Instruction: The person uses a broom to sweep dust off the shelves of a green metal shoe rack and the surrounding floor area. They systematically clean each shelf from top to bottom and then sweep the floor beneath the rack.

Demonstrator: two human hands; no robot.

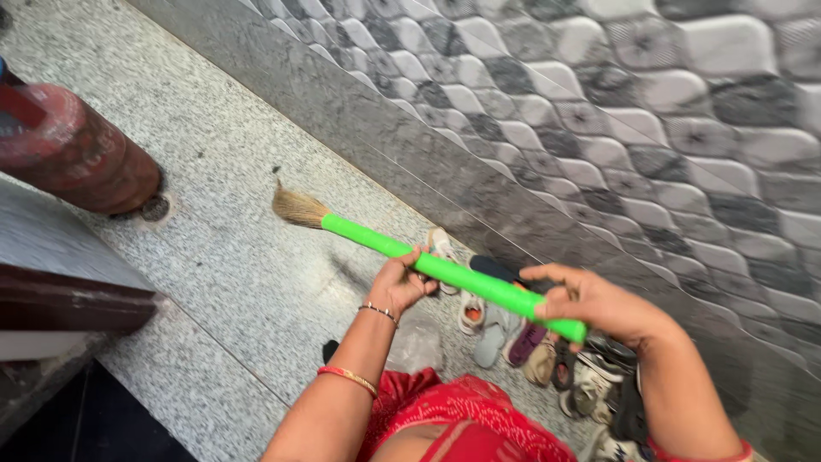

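both hands grip the green broom handle [453, 274], left hand [400, 285] mid-shaft, right hand [599, 306] at its end, above shoes [547, 359] along the floor's wall edge.

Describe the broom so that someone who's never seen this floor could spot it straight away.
Along the patterned grey tiled wall, above the row of shoes, the broom is held in both hands. Its bright green handle and straw-coloured bristle tip set it apart.

The broom [428, 261] has a bright green handle and a short tuft of tan bristles at its far end. It lies nearly level in the air above the speckled granite floor [231, 257], slanting alongside the floor's wall edge, bristles pointing away.
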